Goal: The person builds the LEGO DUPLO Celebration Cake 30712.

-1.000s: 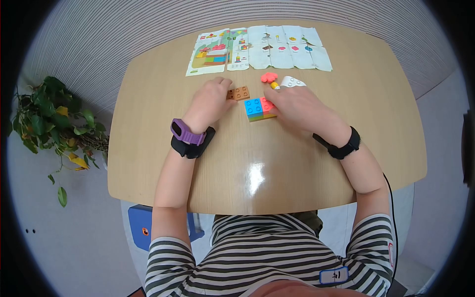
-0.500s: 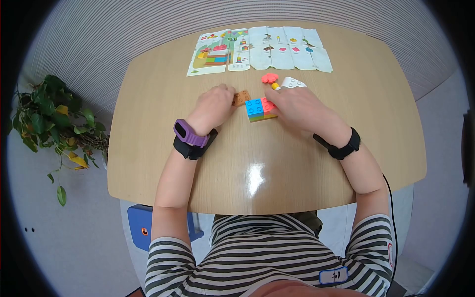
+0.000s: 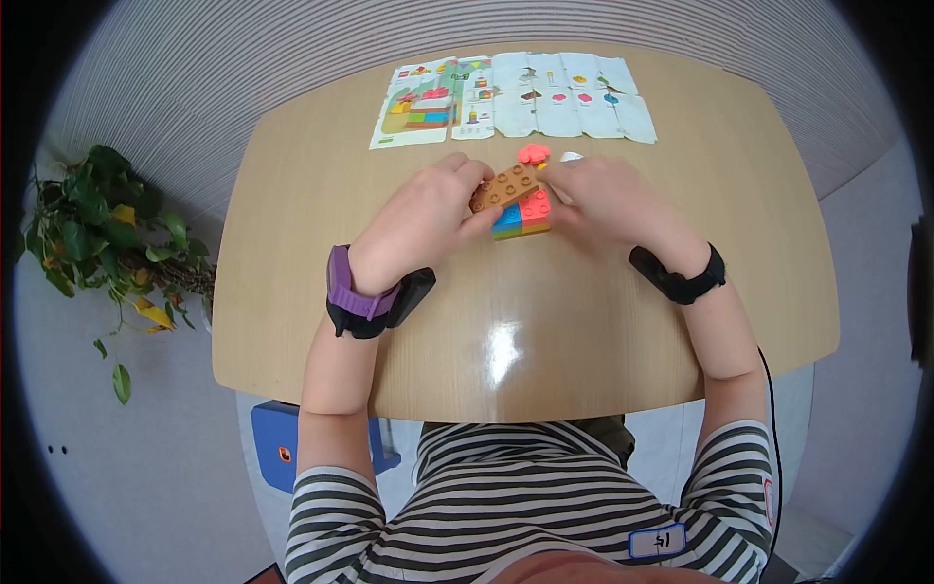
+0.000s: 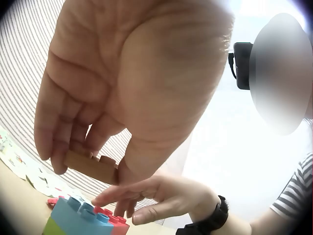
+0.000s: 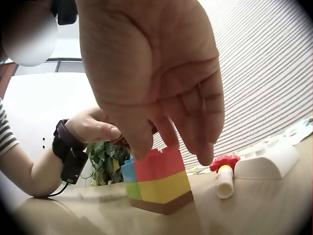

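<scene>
My left hand (image 3: 423,209) pinches a brown brick (image 3: 506,189) with studs on top, thumb on one side and fingers on the other. The brick is tilted above a small stack, where it overlaps a blue brick (image 4: 80,215) in the head view. Beside the blue brick sits a red brick (image 5: 160,164), over yellow (image 5: 166,187) and green (image 5: 133,191) layers on a brown base (image 5: 164,205). My right hand (image 3: 613,204) hovers at the right of the stack, fingers loosely extended, fingertips close to the red brick and the brown brick's right end.
Behind the right hand lie a red flower-shaped piece (image 3: 533,154), a white-and-yellow tube (image 5: 225,182) and a white curved brick (image 5: 269,162). A creased instruction sheet (image 3: 574,122) is spread along the table's far side, before a ridged wall.
The left hand has lifted the brown brick off the table and brought it rightward over the stack. The right hand has drawn back slightly from the stack's right side, its fingers now spread.
</scene>
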The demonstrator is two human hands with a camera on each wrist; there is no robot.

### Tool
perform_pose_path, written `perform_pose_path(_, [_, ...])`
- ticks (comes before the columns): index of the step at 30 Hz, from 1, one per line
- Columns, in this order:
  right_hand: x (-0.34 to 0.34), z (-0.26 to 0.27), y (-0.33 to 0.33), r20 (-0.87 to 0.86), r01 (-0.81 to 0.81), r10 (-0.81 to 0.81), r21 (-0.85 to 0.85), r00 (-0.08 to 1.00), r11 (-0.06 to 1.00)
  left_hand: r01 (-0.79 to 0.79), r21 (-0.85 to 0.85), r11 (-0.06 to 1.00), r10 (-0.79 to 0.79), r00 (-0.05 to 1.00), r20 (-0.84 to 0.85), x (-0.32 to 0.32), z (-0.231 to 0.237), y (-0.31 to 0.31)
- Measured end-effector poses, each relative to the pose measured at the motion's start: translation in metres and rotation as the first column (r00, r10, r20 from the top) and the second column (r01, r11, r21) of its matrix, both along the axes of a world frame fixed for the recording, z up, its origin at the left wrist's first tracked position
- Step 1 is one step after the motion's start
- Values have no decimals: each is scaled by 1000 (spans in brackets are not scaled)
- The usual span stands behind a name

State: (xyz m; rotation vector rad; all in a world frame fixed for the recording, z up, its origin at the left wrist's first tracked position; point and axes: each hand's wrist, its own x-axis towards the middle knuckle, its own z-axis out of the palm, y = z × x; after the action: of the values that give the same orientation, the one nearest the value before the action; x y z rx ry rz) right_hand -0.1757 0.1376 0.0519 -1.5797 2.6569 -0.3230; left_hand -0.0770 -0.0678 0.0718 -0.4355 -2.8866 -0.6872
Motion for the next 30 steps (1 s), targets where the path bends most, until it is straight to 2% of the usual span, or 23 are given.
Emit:
perform_pose_path(3, [2,16,4,62,58,-52,-102,997,993,25,-16,1000,-26,999,-27,1,0,2])
perform_pose_path(6, [0,9,4,-21,-62,58,-337,998,939,68,-1,998,-68,997,-45,2,0,5])
perform_pose_path(9, [6,10,2,30,-105,120,-309,992,945,92,1,996,-92,994,-58,1,-2,7])
perform_pose_path(15, [5,5,0,31,-98,104,-152,994,984,94,-27,995,-96,993,-73,1,-5,7])
perform_pose_path(24, [6,6,-4,35,-51,52,-46,998,998,93,-62,994,-97,993,-61,-3,-15,9])
perform_pose_path(30, [5,3,-3,34,-57,59,-64,998,996,94,-69,993,-99,992,-77,-5,-18,9])
